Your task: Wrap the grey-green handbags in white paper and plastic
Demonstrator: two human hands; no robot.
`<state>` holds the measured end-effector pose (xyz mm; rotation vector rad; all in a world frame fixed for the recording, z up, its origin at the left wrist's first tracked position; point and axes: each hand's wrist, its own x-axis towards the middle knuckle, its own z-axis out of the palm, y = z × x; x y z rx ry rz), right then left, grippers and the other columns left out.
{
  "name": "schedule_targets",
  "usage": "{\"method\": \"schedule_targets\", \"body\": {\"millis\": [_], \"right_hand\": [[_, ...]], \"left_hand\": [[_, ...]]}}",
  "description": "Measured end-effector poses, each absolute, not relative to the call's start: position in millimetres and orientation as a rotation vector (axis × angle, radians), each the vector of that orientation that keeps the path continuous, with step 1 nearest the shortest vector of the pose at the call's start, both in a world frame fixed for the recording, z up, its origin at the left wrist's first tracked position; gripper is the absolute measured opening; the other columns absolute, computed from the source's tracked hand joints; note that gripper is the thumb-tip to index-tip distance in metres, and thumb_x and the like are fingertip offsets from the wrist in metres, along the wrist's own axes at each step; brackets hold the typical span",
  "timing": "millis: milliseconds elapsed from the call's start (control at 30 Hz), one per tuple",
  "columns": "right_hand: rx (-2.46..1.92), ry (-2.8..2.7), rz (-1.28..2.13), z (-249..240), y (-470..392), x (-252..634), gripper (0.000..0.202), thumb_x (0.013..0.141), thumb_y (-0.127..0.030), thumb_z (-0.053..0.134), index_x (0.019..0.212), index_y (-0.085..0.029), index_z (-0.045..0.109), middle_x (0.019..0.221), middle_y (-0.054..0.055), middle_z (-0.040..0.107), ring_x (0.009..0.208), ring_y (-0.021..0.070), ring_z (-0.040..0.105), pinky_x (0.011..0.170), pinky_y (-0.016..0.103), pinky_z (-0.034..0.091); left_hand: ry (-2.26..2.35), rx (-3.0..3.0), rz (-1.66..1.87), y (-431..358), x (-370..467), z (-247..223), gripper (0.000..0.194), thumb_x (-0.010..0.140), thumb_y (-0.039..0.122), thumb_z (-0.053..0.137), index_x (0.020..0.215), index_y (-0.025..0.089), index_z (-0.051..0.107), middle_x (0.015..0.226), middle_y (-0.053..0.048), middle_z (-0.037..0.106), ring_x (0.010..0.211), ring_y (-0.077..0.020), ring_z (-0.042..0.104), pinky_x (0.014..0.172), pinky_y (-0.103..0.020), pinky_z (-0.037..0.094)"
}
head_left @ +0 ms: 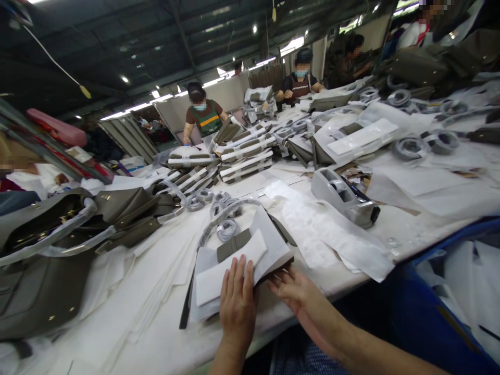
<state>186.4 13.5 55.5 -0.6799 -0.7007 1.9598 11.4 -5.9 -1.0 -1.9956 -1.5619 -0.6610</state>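
An olive-grey bag (pixel 233 246) lies on the white table, mostly covered by translucent wrapping (pixel 269 245) and a white padded sheet (pixel 211 281). Its wrapped handle (pixel 213 224) arches toward the far side. My left hand (pixel 238 291) rests flat on the padded sheet, fingers stretched out. At the bag's right near edge is my right hand (pixel 287 286), palm turned up, its fingertips partly under the edge and its fingers apart.
A grey tape dispenser (pixel 344 198) stands right of the bag beside loose white sheets (pixel 312 229). Unwrapped bags (pixel 42 281) fill the left side. Stacked wrapped bags (pixel 246 156) and coiled straps (pixel 227 229) lie beyond. Several people work across the table. A blue bin (pixel 433 307) is at right.
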Motion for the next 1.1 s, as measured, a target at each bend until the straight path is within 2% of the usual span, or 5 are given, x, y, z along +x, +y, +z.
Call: {"method": "schedule_targets", "body": {"millis": [133, 267, 400, 867, 1100], "right_hand": [[-0.83, -1.408, 1.718, 48.1, 34.9, 210.9, 0.044, 0.082, -0.023, 0.064, 0.126, -0.025, 0.064, 0.127, 0.008, 0.067, 0.116, 0.0262, 0.064, 0.104, 0.045, 0.05], [-1.017, -2.06, 0.704, 35.4, 84.6, 252.4, 0.028, 0.093, -0.023, 0.052, 0.111, -0.025, 0.074, 0.119, 0.008, 0.071, 0.115, 0.027, 0.065, 0.104, 0.048, 0.05], [-1.08, -2.299, 0.256, 11.3, 130.5, 281.3, 0.027, 0.086, -0.024, 0.067, 0.112, -0.021, 0.074, 0.127, 0.011, 0.068, 0.128, 0.0338, 0.055, 0.107, 0.052, 0.047], [-1.179, -2.177, 0.406, 37.9, 138.0, 265.9, 0.022, 0.091, -0.035, 0.058, 0.094, -0.025, 0.078, 0.104, 0.003, 0.077, 0.099, 0.0253, 0.072, 0.091, 0.039, 0.055], [-1.001, -2.33, 1.144, 65.1, 74.4, 257.7, 0.03, 0.088, -0.048, 0.061, 0.097, -0.026, 0.08, 0.095, 0.0, 0.079, 0.089, 0.0242, 0.073, 0.084, 0.034, 0.057]], "left_hand": [[-1.579, -2.004, -0.707, -4.4, 0.9, 10.0, 0.067, 0.094, 0.015, 0.054, 0.155, 0.015, 0.026, 0.146, -0.015, 0.053, 0.141, -0.0288, 0.042, 0.11, -0.044, 0.041], [-1.628, -1.951, -0.842, -4.4, -12.5, 24.6, 0.076, 0.091, 0.015, 0.06, 0.156, 0.018, 0.021, 0.147, -0.015, 0.051, 0.138, -0.0279, 0.046, 0.108, -0.043, 0.044], [-1.673, -1.888, -0.96, -6.5, -23.1, 30.1, 0.079, 0.09, 0.019, 0.064, 0.156, 0.02, 0.021, 0.148, -0.014, 0.05, 0.134, -0.0275, 0.051, 0.107, -0.041, 0.046], [-1.662, -1.906, -1.036, -10.2, -34.4, 30.5, 0.075, 0.091, 0.019, 0.062, 0.155, 0.021, 0.025, 0.148, -0.013, 0.05, 0.135, -0.0279, 0.049, 0.11, -0.042, 0.044], [-1.648, -1.883, -1.053, -9.9, -35.4, 30.7, 0.075, 0.09, 0.019, 0.063, 0.155, 0.021, 0.025, 0.148, -0.013, 0.051, 0.134, -0.0276, 0.051, 0.109, -0.041, 0.044]]}}
